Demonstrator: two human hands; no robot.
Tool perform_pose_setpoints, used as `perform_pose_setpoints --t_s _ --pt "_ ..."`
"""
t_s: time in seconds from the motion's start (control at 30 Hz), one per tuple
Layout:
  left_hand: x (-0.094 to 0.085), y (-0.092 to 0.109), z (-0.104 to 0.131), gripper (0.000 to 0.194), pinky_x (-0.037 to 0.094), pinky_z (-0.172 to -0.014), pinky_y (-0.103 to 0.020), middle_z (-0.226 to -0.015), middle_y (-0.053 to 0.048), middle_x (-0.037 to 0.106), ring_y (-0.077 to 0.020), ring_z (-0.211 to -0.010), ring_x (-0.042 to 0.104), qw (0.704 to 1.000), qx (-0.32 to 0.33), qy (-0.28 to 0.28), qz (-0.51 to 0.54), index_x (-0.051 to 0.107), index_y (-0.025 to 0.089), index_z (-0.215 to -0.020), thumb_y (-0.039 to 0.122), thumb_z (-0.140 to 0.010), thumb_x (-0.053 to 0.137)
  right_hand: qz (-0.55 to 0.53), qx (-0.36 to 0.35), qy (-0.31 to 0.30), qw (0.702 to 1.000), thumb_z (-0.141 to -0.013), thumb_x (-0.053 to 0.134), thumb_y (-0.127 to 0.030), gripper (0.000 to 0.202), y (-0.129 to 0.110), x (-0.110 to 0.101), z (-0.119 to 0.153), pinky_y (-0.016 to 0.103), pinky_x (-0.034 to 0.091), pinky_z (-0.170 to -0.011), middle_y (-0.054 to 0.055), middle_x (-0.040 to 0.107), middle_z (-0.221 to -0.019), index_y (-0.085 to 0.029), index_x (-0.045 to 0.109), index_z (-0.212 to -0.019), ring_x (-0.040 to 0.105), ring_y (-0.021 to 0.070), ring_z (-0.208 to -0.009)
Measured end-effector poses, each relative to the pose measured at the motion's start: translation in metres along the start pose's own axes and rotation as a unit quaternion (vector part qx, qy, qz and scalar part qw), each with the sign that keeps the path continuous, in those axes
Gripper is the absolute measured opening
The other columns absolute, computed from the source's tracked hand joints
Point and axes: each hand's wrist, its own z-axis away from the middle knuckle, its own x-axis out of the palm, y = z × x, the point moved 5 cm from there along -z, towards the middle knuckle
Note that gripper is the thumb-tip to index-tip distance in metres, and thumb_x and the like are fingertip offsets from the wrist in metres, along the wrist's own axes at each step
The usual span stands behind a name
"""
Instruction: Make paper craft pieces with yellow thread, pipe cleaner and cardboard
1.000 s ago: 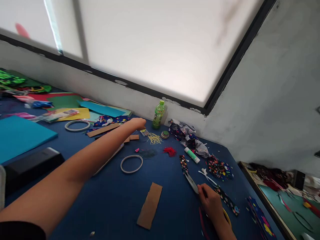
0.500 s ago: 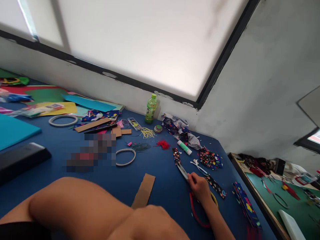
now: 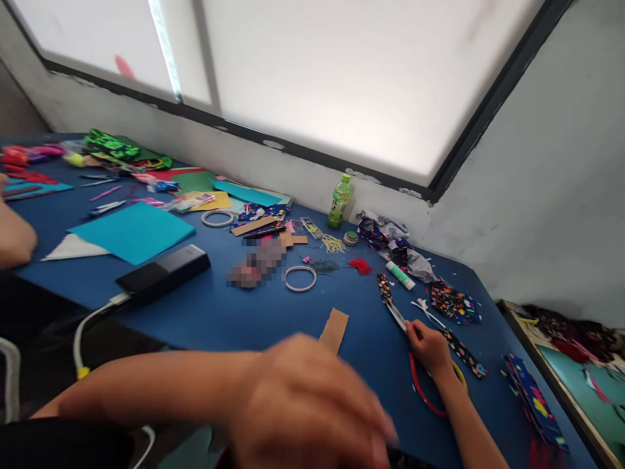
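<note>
My right hand (image 3: pixel 430 348) is closed around the middle of a pair of scissors, between its metal blades (image 3: pixel 396 316) and its red and yellow handles (image 3: pixel 415 378). The blade tips lie at a dark floral fabric strip (image 3: pixel 383 286). Beside that hand are another floral strip (image 3: pixel 466 355) and a white forked piece (image 3: pixel 427 311). My left hand (image 3: pixel 312 404) is in the near foreground, smeared by motion, its fingers bent downward. Whether it holds anything is hidden. A cardboard strip (image 3: pixel 334 331) lies just beyond it on the blue table (image 3: pixel 273 319).
Past my hands stand a green bottle (image 3: pixel 339 202) and a glue stick (image 3: pixel 400 275). A grey ring (image 3: pixel 301 279), red threads (image 3: pixel 360 266) and crumpled fabric (image 3: pixel 390 238) lie around. Leftward are a black power bank (image 3: pixel 163 272), blue sheet (image 3: pixel 134 229) and another person's arm (image 3: pixel 14 234).
The view has swung left, bringing more of the table's left side and another person's arm into sight. My left hand has come into fuller view. My right hand stays at the scissors.
</note>
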Motion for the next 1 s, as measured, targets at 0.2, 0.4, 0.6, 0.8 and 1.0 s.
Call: perform_pose_setpoints --t_s 0.2,0.4,0.6,0.8,1.0 --pt "0.003 -0.152 0.030 0.023 0.046 -0.093 -0.040 -0.113 -0.019 0.065 -0.0283 -0.106 0.061 0.932 -0.303 -0.060 -0.188 0.064 0.010 -0.100 0.026 -0.088 0.051 -0.007 -0.036 0.015 0.999 -0.092 0.035 -0.046 0.049 -0.008 -0.009 0.001 0.024 0.026 -0.047 0.003 0.056 -0.046 -0.019 0.060 -0.061 0.053 0.0148 -0.041" --pt "0.027 -0.172 0.029 0.020 0.046 -0.084 -0.035 -0.085 -0.011 0.069 -0.0230 -0.086 0.064 0.942 -0.296 -0.077 -0.142 0.062 0.014 -0.087 0.019 -0.090 0.043 -0.074 -0.093 -0.012 0.993 -0.091 0.044 -0.037 0.035 -0.041 -0.019 -0.001 0.024 0.038 -0.052 0.004 0.064 -0.060 -0.019 0.064 -0.068 0.060 0.0158 -0.052" --pt "0.052 -0.123 -0.027 0.021 0.047 -0.071 -0.020 -0.089 -0.002 0.068 -0.0121 -0.080 0.062 0.971 -0.216 -0.063 0.076 0.058 0.018 -0.100 0.030 -0.094 0.042 -0.209 -0.122 -0.036 0.970 -0.088 0.051 -0.035 0.032 -0.098 -0.017 -0.018 0.035 0.047 -0.094 0.009 0.062 -0.120 -0.024 0.058 -0.118 0.059 0.0210 -0.110" --pt "0.067 -0.108 -0.050 0.027 0.044 -0.061 -0.021 -0.076 -0.003 0.065 -0.0114 -0.068 0.059 0.866 -0.281 0.049 0.411 0.063 0.011 -0.098 0.035 -0.085 0.058 -0.458 -0.001 -0.066 0.886 -0.092 0.039 -0.035 0.023 -0.108 -0.007 -0.030 0.027 0.054 -0.053 0.001 0.064 -0.072 -0.022 0.057 -0.090 0.063 0.0136 -0.056" --pt "0.086 -0.098 -0.044 0.024 0.049 -0.071 -0.025 -0.077 -0.004 0.067 -0.0130 -0.072 0.062 0.835 -0.262 0.034 0.483 0.063 0.012 -0.090 0.035 -0.084 0.061 -0.528 0.091 -0.077 0.841 -0.096 0.029 -0.039 0.026 -0.107 0.003 -0.019 0.023 0.049 -0.043 -0.004 0.055 -0.062 -0.022 0.044 -0.083 0.055 0.0104 -0.044"
